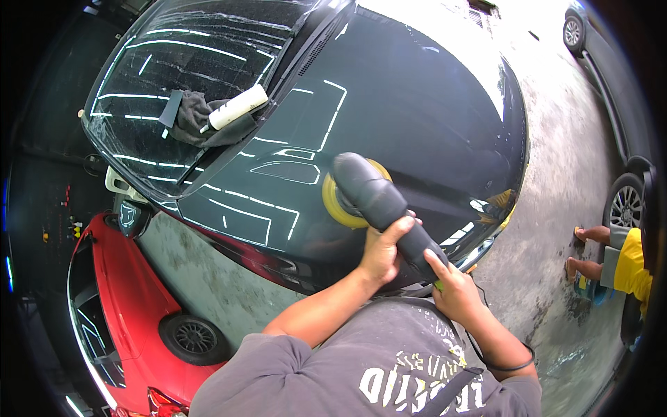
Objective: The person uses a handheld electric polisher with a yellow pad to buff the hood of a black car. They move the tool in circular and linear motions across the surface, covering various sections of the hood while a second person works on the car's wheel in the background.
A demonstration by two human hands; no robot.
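Observation:
A black car polisher is held in both hands over the dark car's glossy hood. Its round yellow foam pad lies against the paint, partly hidden by the polisher's head. My left hand wraps around the body just behind the head. Further back, my right hand grips the rear handle, one finger stretched along it. A power cord runs from the handle's end past my right forearm.
A white bottle lies on a dark grey cloth on the streaked windshield. A red car stands to the left. On the right, a person in yellow is beside another dark car, with a blue bucket close by.

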